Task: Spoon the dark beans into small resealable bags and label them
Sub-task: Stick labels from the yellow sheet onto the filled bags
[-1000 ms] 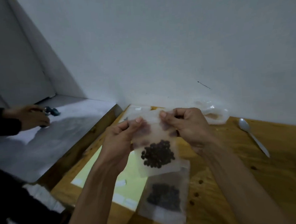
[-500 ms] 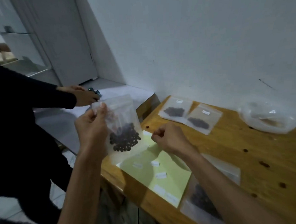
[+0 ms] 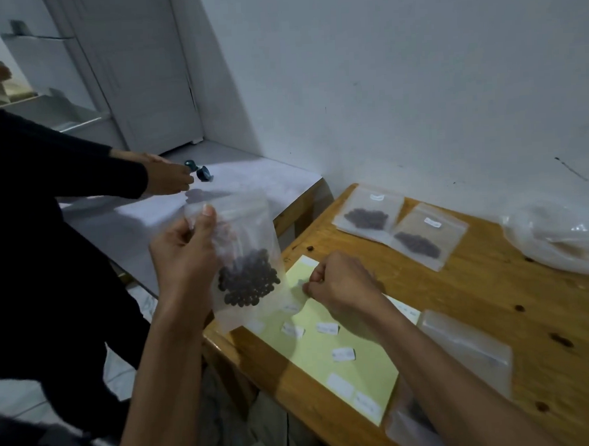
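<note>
1. The left hand (image 3: 186, 259) pinches the held bag (image 3: 245, 256) of dark beans (image 3: 248, 281), upright, left of the yellow sheet (image 3: 330, 354).
2. The right hand (image 3: 340, 283), fingers curled, rests on the sheet's far corner; whether it pinches a label is unclear.
3. Two labelled bags (image 3: 400, 225) lie beyond the sheet.

My left hand (image 3: 182, 259) is raised, thumb pressed up near the top edge of what it pinches, forearm angled upward. My right hand (image 3: 340, 281) is lower, fingers curled tight, fingertips pinching together.
</note>
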`<state>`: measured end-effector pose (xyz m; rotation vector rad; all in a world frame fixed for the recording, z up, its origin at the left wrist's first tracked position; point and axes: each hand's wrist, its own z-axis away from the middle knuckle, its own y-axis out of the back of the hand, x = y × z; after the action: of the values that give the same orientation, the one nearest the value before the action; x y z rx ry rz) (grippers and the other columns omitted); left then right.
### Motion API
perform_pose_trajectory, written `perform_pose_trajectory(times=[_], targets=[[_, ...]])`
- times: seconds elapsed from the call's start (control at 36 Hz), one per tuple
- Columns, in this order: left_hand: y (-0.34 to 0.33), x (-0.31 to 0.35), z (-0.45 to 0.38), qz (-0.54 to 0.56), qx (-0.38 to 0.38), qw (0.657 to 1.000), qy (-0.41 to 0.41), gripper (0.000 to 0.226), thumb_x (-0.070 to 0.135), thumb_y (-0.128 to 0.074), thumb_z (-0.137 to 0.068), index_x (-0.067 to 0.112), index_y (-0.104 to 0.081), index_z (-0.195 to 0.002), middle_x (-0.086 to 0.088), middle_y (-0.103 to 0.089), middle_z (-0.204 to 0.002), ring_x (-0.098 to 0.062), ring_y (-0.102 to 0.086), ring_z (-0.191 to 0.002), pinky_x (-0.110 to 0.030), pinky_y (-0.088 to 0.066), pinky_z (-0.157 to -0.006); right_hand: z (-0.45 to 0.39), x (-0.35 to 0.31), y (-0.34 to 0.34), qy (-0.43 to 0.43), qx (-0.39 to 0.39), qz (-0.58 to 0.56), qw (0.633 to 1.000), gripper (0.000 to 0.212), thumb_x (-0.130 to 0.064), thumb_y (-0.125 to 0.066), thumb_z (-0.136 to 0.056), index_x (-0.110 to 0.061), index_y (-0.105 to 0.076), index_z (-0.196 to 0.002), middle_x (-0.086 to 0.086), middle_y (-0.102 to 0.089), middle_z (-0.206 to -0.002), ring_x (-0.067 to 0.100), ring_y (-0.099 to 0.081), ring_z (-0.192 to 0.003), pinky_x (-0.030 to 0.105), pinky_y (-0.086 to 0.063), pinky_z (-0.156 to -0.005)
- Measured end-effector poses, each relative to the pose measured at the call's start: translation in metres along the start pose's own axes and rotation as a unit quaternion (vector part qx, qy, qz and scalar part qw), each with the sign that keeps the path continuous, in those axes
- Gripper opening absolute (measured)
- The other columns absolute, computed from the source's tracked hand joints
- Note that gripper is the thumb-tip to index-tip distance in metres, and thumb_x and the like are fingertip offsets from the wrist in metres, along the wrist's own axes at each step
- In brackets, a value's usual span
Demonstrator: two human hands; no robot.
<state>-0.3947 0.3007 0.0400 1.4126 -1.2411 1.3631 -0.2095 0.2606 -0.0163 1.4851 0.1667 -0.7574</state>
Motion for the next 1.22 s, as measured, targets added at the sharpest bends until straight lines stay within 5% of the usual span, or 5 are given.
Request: perform_pose_trajectory(times=[0.22, 0.5, 0.78, 0.92, 1.22], targets=[[0.004, -0.004, -0.002, 0.012, -0.005, 1.0, 0.001, 0.03, 0.029, -0.062, -0.098, 0.014, -0.069, -0.073, -0.002, -0.072, -0.069, -0.018, -0.071, -0.066, -0.036, -0.057, -0.065, 0.007, 0.001, 0.006, 0.036, -0.017, -0.042, 0.998, 0.022, -0.023, -0.068, -0.092, -0.006, -0.075, -0.08, 0.009, -0.075, -0.084, 0.02, -0.067, -0.076, 0.044, -0.057, -0.074], [-0.02, -0.002, 0.015, 0.032, -0.063, 0.996, 0.059, 0.028, 0.028, -0.061, -0.098, 0.004, -0.071, -0.086, -0.01, -0.076, -0.075, -0.02, -0.073, -0.068, -0.027, -0.055, -0.06, 0.029, -0.008, 0.072, 0.166, 0.042, -0.293, 0.941, 0.006, -0.021, -0.079, -0.085, -0.017, -0.075, -0.084, -0.012, -0.069, -0.07, -0.003, -0.06, -0.063, 0.012, -0.045, -0.059], [-0.07, 0.0, 0.053, 0.037, -0.15, 0.984, 0.084, 0.025, 0.027, -0.063, -0.097, 0.009, -0.07, -0.08, -0.013, -0.075, -0.079, -0.031, -0.076, -0.082, -0.035, -0.057, -0.058, 0.039, -0.001, 0.093, 0.191, 0.09, -0.151, 0.966, 0.007, -0.026, -0.076, -0.088, -0.019, -0.076, -0.086, -0.011, -0.069, -0.073, 0.0, -0.059, -0.063, 0.011, -0.045, -0.061], [-0.084, 0.004, 0.063, 0.035, -0.169, 0.981, 0.083, 0.028, 0.028, -0.064, -0.096, 0.017, -0.072, -0.072, -0.014, -0.076, -0.083, -0.032, -0.076, -0.084, -0.033, -0.055, -0.057, 0.04, 0.01, 0.097, 0.175, 0.123, -0.129, 0.968, 0.008, -0.028, -0.077, -0.086, -0.02, -0.077, -0.085, -0.012, -0.072, -0.077, 0.002, -0.064, -0.071, 0.027, -0.055, -0.073], [-0.097, 0.003, 0.075, 0.039, -0.225, 0.971, 0.073, 0.017, 0.02, -0.07, -0.09, 0.004, -0.076, -0.091, -0.015, -0.077, -0.085, -0.032, -0.076, -0.082, -0.043, -0.061, -0.074, 0.044, 0.024, 0.103, 0.148, 0.187, -0.121, 0.964, 0.01, -0.033, -0.08, -0.082, -0.024, -0.075, -0.081, -0.014, -0.071, -0.072, 0.002, -0.065, -0.069, 0.034, -0.058, -0.072]])
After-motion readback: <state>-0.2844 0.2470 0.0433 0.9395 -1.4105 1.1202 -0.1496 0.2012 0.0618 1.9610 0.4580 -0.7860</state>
